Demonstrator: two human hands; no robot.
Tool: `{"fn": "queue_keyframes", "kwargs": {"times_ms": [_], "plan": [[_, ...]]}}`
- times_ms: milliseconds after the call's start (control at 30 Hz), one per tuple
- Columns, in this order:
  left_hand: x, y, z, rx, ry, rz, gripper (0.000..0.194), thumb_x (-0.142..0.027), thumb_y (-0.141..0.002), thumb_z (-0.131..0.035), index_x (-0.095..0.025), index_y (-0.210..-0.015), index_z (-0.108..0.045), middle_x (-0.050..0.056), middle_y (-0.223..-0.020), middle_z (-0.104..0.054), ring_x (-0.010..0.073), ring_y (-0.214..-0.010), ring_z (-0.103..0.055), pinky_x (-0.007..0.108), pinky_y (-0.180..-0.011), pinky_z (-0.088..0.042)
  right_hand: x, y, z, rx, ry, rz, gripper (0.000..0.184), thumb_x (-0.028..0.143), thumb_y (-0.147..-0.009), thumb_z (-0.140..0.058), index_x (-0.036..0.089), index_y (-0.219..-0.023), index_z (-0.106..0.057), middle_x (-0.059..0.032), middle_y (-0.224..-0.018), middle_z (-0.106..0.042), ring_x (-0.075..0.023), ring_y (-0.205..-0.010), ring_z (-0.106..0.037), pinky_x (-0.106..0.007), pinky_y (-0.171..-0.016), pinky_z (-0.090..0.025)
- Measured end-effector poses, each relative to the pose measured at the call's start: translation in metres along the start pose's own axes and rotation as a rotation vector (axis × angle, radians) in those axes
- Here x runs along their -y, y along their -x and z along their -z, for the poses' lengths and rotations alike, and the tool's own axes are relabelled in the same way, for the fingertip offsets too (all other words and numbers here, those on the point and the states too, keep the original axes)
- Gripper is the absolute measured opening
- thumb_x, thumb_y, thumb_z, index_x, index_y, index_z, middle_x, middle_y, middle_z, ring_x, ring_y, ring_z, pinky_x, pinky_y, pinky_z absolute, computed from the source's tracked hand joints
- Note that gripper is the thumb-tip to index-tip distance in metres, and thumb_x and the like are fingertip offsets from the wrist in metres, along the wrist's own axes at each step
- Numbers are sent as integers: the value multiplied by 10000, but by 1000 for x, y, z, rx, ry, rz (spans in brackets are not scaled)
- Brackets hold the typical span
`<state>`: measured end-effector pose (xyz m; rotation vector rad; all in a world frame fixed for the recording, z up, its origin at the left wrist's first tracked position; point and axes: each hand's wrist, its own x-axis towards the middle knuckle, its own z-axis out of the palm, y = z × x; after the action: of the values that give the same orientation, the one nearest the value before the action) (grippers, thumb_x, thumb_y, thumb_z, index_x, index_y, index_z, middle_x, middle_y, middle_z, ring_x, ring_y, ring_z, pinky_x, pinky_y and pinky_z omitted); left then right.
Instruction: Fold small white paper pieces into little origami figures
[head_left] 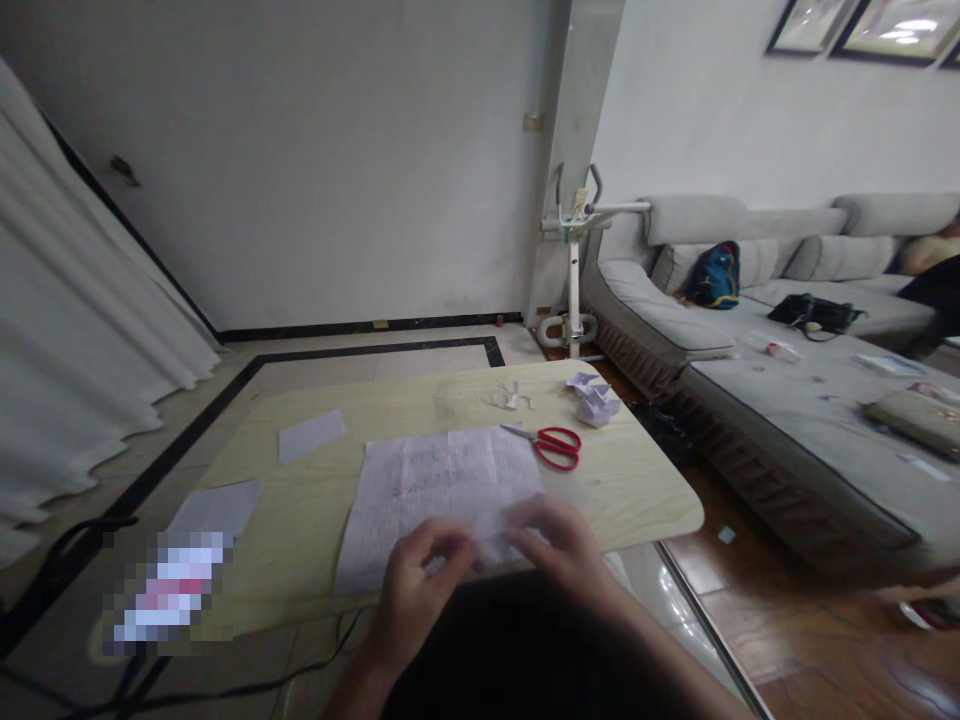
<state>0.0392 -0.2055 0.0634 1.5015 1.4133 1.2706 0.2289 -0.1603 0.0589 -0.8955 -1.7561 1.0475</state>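
Note:
My left hand (427, 565) is at the near edge of the table, thumb and fingers pinched on a small pale piece of paper (493, 549). At the other end of that piece, my right hand (559, 540) has its fingers closed on it, somewhat blurred. Both hands are over the lower part of a large creased printed sheet (442, 475), which lies flat. Red-handled scissors (556, 447) rest at the sheet's upper right corner, blades pointing left. Folded white paper pieces (596, 402) stand at the table's far right, with thin paper scraps (512, 396) left of them.
The pale wooden table (637, 500) also bears a small paper rectangle (311, 435), another paper (217, 505) and a pixelated object (169, 590) at left. A grey sofa (795, 430) with a blue backpack (716, 275) stands right, and an exercise machine (575, 270) behind. Dark cables (225, 690) run lower left.

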Motion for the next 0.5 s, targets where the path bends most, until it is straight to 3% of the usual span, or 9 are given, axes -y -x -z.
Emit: {"fn": "queue_keyframes", "kwargs": {"times_ms": [267,500], "plan": [[3,1,2,113,-107,-36,152,-212,-852,-572,-192,-719,-642,-1,-664,-693,145,-659,-658,217,-642,-490,0,-1,-1,-18,-25,-33,104,276,-810,-685,177,-799,-657,-28,-785,-690,-160,-722,-629,-252,-659,-490],[2,0,2,80,-80,-17,153,-239,-865,-566,-193,-739,-641,0,-664,-692,136,-615,-637,210,-605,-491,0,-2,0,2,47,8,47,213,-831,-660,178,-801,-651,-11,-751,-674,-151,-717,-620,-241,-677,-490]]}}
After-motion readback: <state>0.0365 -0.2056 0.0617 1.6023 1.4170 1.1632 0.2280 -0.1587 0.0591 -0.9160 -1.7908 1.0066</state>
